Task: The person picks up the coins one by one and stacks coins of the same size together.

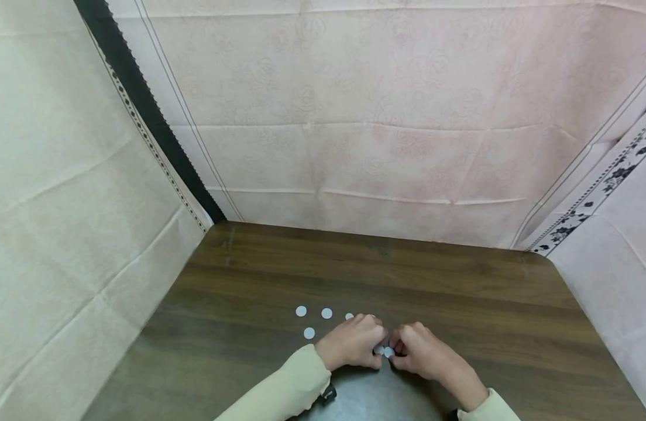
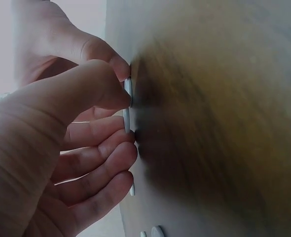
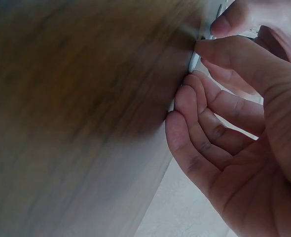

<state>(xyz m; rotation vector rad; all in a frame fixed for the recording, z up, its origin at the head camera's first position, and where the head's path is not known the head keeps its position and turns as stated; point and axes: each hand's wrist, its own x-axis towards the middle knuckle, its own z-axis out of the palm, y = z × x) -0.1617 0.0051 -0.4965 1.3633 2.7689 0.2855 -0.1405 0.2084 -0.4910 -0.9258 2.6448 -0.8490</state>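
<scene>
Two small flat white discs lie side by side on the wooden table, between the two hands in the head view. My left hand pinches the left disc by its edges, thumb on the near side and fingertips on the far side. Opposite it, my right hand holds the right disc between thumb and curled index finger. In the left wrist view the left-hand disc appears edge-on, close against the tabletop. The right wrist view shows the right-hand disc partly covered by the thumb and fingers.
More white discs lie left of the hands, among them a far-left disc, a disc beside it and a nearer disc. Another disc is partly hidden behind the left hand. Pale cloth hangs around the wooden table.
</scene>
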